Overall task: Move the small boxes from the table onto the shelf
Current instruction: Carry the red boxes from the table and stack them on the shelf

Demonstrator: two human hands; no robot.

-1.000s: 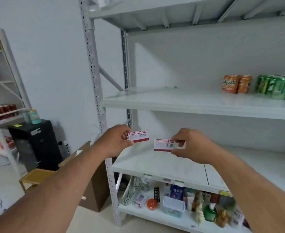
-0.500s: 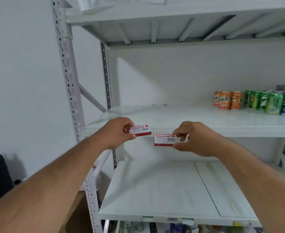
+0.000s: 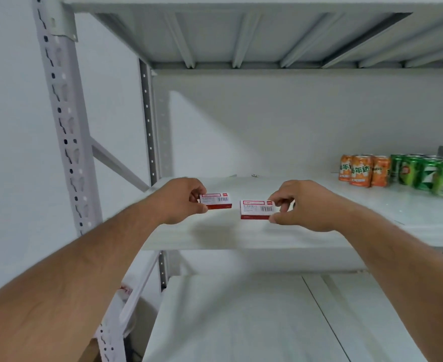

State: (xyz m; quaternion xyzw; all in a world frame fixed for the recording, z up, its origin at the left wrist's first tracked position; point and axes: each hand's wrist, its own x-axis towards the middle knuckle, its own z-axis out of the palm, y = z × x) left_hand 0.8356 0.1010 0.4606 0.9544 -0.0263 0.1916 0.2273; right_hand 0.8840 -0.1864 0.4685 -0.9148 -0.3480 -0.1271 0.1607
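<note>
Left hand: my fingers pinch the left end of a small red-and-white box, held flat, label up.
Right hand: thumb and fingertips are clamped on the right end of a second box, label up.
Boxes: side by side between my hands, apart, the right one slightly lower; both over the middle shelf. I can't tell if they touch it.
Cans: orange and green, far right of my right hand, at the back of that shelf.
Lower shelf: beneath my forearms.
</note>
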